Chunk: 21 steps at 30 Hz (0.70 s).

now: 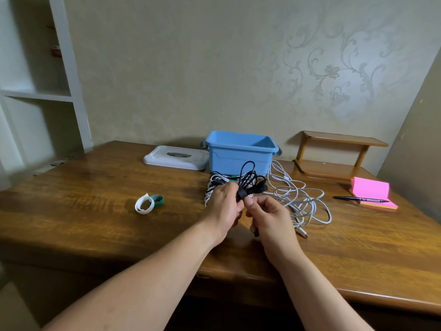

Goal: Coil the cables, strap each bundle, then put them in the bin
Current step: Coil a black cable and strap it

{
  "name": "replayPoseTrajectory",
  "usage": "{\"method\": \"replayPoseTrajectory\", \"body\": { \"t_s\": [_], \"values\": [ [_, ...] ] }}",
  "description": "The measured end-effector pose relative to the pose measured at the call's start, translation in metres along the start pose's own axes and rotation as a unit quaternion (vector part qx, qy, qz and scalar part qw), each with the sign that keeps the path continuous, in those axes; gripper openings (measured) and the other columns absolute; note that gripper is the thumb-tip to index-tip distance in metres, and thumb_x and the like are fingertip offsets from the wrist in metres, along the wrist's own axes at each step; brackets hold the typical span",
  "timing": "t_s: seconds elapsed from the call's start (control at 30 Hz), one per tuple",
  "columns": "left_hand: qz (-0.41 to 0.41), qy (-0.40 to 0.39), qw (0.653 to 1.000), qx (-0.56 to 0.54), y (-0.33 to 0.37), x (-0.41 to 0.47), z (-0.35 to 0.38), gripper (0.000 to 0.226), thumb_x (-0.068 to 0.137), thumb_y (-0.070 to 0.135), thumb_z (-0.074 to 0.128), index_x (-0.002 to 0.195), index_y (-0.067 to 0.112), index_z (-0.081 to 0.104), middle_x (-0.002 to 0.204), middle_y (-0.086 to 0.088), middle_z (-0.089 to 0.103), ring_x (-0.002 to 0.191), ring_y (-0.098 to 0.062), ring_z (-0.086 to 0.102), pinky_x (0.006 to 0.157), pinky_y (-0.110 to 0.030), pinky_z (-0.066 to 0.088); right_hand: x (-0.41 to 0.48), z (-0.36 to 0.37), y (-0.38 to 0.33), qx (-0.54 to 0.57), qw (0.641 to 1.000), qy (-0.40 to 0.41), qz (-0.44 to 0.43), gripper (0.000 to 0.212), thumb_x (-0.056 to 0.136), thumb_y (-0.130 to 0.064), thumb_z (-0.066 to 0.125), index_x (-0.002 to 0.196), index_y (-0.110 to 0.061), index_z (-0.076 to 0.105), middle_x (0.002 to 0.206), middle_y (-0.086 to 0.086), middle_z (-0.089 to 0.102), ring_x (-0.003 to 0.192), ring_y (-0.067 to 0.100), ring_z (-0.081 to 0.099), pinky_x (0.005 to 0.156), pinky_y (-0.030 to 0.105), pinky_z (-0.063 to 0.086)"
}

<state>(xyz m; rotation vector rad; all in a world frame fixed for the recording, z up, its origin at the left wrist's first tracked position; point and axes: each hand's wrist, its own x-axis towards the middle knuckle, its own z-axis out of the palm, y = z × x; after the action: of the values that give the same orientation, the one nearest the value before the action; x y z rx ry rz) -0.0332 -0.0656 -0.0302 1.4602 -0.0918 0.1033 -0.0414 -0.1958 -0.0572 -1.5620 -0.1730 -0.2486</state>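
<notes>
Dark strap (242,195) being wrapped round the coiled black cable (248,179), just in front of the open blue plastic bin (239,152).

The coil is pinched in the left hand (223,207) grip so the loops cannot spring apart, while the strap is pinched by the right hand (268,217) above the wooden bench (100,206). The strap's end is hidden by fingers; fastened or not cannot be told.

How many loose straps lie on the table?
2: a white strap and a green strap, touching, left of the left hand. A dark strap wraps the black cable bundle; others may be hidden.
</notes>
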Motion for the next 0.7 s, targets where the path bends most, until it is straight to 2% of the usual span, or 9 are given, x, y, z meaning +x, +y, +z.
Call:
{"method": "replayPoseTrajectory", "body": {
  "t_s": [0.1,0.17,0.27,0.33,0.4,0.47,0.57,0.63,0.7],
  "values": [
    [-0.03,-0.024,0.998,-0.046,0.007,-0.002,0.001,0.039,0.113,0.03,0.04,0.109,-0.001,0.063,0.052,-0.001,0.036,0.043,-0.015,0.026,0.045,-0.023,0.014,0.002,-0.004,-0.002,0.071,0.995,-0.063,0.013,0.021,0.102,-0.028,0.069,0.112,-0.01,0.073,0.082,0.008,0.065,0.055,0.012,0.04,0.048,0.026,0.031],
    [-0.051,-0.053,0.995,-0.069,0.012,-0.004,-0.001,0.038,0.112,0.041,0.05,0.124,0.01,0.069,0.052,0.0,0.039,0.041,-0.013,0.028,0.044,-0.022,0.015,0.004,-0.009,-0.003,0.106,0.988,-0.111,0.018,0.026,0.1,-0.029,0.068,0.121,-0.014,0.073,0.084,0.008,0.062,0.056,0.01,0.039,0.051,0.026,0.031],
    [-0.072,-0.102,0.989,-0.077,0.015,-0.005,-0.007,0.039,0.112,0.042,0.051,0.144,0.024,0.063,0.055,-0.001,0.039,0.042,-0.013,0.027,0.041,-0.02,0.018,0.007,-0.018,-0.006,0.139,0.973,-0.183,0.029,0.015,0.101,-0.025,0.064,0.106,-0.019,0.077,0.082,0.004,0.061,0.056,0.009,0.035,0.052,0.022,0.031],
    [-0.077,-0.133,0.985,-0.083,0.017,-0.005,-0.008,0.039,0.113,0.039,0.048,0.151,0.031,0.057,0.057,-0.002,0.04,0.043,-0.013,0.028,0.039,-0.019,0.023,0.009,-0.021,-0.007,0.145,0.969,-0.197,0.036,0.014,0.1,-0.025,0.065,0.096,-0.021,0.078,0.09,0.012,0.063,0.057,0.009,0.035,0.053,0.022,0.032],
    [-0.08,-0.146,0.981,-0.095,0.019,-0.007,-0.007,0.038,0.112,0.041,0.051,0.145,0.024,0.061,0.058,-0.002,0.04,0.043,-0.013,0.029,0.039,-0.02,0.023,0.009,-0.021,-0.005,0.149,0.971,-0.183,0.032,0.013,0.098,-0.026,0.067,0.096,-0.017,0.076,0.095,0.017,0.066,0.059,0.011,0.041,0.053,0.022,0.033],
    [-0.082,-0.153,0.979,-0.105,0.022,-0.008,-0.004,0.034,0.112,0.04,0.051,0.127,0.012,0.064,0.06,-0.003,0.043,0.043,-0.015,0.032,0.041,-0.022,0.024,0.008,-0.018,-0.004,0.156,0.974,-0.161,0.019,0.015,0.097,-0.027,0.067,0.099,-0.013,0.074,0.091,0.016,0.069,0.064,0.019,0.054,0.053,0.023,0.035],
    [-0.089,-0.151,0.98,-0.089,0.022,-0.006,0.0,0.028,0.115,0.034,0.043,0.111,0.012,0.06,0.062,-0.007,0.051,0.044,-0.019,0.045,0.042,-0.025,0.04,0.005,-0.013,-0.002,0.177,0.976,-0.124,-0.003,0.02,0.099,-0.025,0.069,0.098,-0.006,0.068,0.08,0.017,0.066,0.06,0.03,0.06,0.058,0.036,0.044],
    [-0.09,-0.127,0.987,-0.045,0.022,-0.004,0.0,0.028,0.115,0.035,0.043,0.112,0.013,0.06,0.071,-0.008,0.058,0.049,-0.021,0.052,0.047,-0.029,0.05,0.005,-0.012,-0.002,0.168,0.982,-0.083,-0.011,0.023,0.098,-0.028,0.074,0.098,-0.006,0.067,0.079,0.017,0.066,0.059,0.029,0.059,0.063,0.041,0.044],
    [-0.063,-0.083,0.994,-0.008,0.021,-0.001,0.002,0.027,0.115,0.037,0.046,0.12,0.013,0.057,0.089,-0.014,0.061,0.053,-0.02,0.055,0.049,-0.032,0.054,0.006,-0.011,-0.003,0.128,0.991,-0.038,-0.015,0.019,0.099,-0.027,0.075,0.098,-0.008,0.07,0.081,0.015,0.07,0.061,0.025,0.06,0.064,0.041,0.041]
  ]
}}
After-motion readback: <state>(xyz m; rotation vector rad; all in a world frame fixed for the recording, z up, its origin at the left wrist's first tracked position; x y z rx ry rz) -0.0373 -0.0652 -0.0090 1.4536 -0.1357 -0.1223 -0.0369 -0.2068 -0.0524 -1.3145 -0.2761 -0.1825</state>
